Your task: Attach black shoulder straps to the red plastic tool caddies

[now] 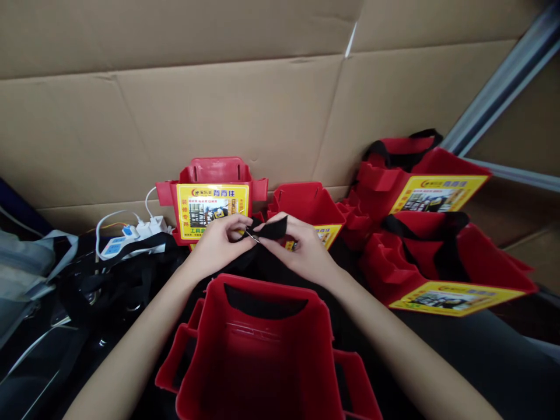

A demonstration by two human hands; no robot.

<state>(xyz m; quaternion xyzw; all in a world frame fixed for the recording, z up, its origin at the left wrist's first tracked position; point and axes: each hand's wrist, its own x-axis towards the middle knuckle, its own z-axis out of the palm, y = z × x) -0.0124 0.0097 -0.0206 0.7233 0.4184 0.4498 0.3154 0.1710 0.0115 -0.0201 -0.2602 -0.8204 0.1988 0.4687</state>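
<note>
At the center of the frame, 2 bare hands pinch a black strap (275,228) around a small metal buckle (252,236).
Left hand (221,240), reaching in from the lower left, has its fingers curled and closed, thumb and index gripping the strap at the buckle's left side; right hand (306,249), from the lower right, has its fingers closed on the strap at the other side, whether its thumb tip touches the metal being too blurred to tell. The buckle lies between the 2 sets of fingertips, and a short flap of strap sticks up over the right fingers. Below the hands, at bottom center, an open red bin (258,361) faces upward. Beyond the left hand stands a labeled red bin (216,170); a white power strip (114,247) lies at left.
</note>
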